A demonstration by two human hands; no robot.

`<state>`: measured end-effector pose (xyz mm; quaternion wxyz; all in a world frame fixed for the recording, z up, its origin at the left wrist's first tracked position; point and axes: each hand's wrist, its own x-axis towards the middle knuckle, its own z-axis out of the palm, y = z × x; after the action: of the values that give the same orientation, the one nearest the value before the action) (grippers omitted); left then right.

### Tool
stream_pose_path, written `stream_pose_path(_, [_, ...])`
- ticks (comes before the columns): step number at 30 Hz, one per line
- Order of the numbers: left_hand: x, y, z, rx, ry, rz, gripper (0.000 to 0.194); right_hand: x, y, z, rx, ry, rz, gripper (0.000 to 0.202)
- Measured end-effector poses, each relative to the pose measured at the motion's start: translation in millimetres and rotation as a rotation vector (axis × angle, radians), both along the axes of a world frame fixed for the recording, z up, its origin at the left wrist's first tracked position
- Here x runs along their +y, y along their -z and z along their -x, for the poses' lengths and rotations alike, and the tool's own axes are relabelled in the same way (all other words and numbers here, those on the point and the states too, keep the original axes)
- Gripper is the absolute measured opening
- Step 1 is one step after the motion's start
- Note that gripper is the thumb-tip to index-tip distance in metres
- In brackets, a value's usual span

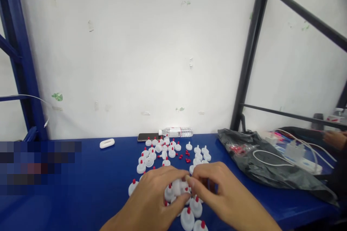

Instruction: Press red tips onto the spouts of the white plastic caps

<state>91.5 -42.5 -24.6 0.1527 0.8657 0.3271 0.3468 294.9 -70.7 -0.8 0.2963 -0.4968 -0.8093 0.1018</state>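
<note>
My left hand (153, 196) grips a translucent white nozzle cap (177, 187) between thumb and fingers, its spout turned to the right. At that spout end, my right hand (221, 189) is closed in a pinch; whatever sits between its fingertips is hidden. Around and beneath both hands lie many similar white caps with red tips (187, 218), mostly standing spout up. Several small loose red tips (188, 160) lie beyond the hands. White caps without red tips (197, 149) stand to the right of those.
A blue table (89, 177) carries everything. At its back lie a clear plastic bottle (176, 132) on its side, a dark phone (143, 137) and a white oval case (107, 143). A grey plastic bag (244, 166), a power strip (303, 162) and white cables are at right. Another person's hand (334, 139) shows far right.
</note>
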Motion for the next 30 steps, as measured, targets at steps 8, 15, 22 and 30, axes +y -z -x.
stream_pose_path(8, [3,15.2,3,-0.060,-0.140,0.025,0.047,4,5.9,23,0.045,-0.065,0.015,0.040])
stream_pose_path(15, [-9,-6.6,-5,-0.072,-0.066,0.390,0.031,8,21.0,22,0.249,-0.157,0.074,0.052])
stream_pose_path(22, [-8,-20.6,31,-0.281,0.297,1.131,0.046,12,24.5,-16,0.695,0.014,-0.174,0.055])
stream_pose_path(30, [1,-32.8,36,-0.136,-0.134,0.436,0.048,61,33.0,-17,-0.135,0.253,-0.005,0.039])
